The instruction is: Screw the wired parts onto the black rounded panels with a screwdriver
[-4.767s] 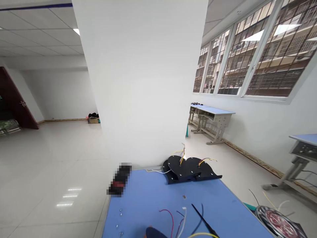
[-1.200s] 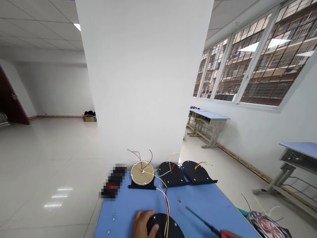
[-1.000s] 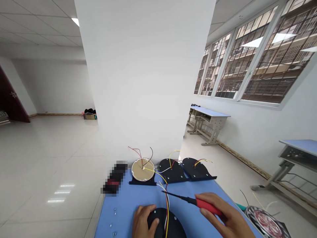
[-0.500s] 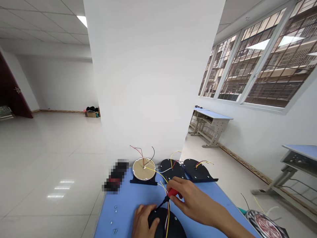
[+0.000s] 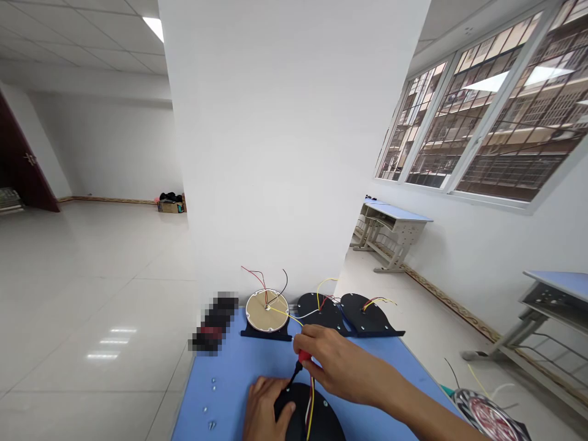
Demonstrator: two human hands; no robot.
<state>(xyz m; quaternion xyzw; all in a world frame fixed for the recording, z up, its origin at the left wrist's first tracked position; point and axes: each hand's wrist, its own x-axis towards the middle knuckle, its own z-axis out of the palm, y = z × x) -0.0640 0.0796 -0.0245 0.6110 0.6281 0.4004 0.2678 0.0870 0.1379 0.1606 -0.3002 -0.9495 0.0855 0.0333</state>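
My right hand (image 5: 321, 358) grips a screwdriver (image 5: 301, 362) with a red handle and a dark shaft. Its tip meets the upper left edge of a black round cover (image 5: 316, 416), at or beside a screw there. My left hand (image 5: 266, 409) is closed on the cover's left side, thumb on top and fingers along the edge. Yellow, white and dark wires (image 5: 310, 409) rise from the cover's middle. The bottom of the frame cuts off the cover's near part. Several loose screws (image 5: 212, 424) lie on the blue table (image 5: 229, 373), left of my left hand.
Along the table's back stand a round unit with a tan disc (image 5: 267, 311) and two black covers (image 5: 321, 312) (image 5: 370, 315), all with wires. A pixelated dark object (image 5: 215, 324) is at the back left. A patterned round unit (image 5: 489, 415) sits lower right. A white pillar (image 5: 275, 153) rises behind.
My right hand and the screwdriver have shifted slightly left, and the screwdriver stands more upright. My left hand keeps its place on the cover.
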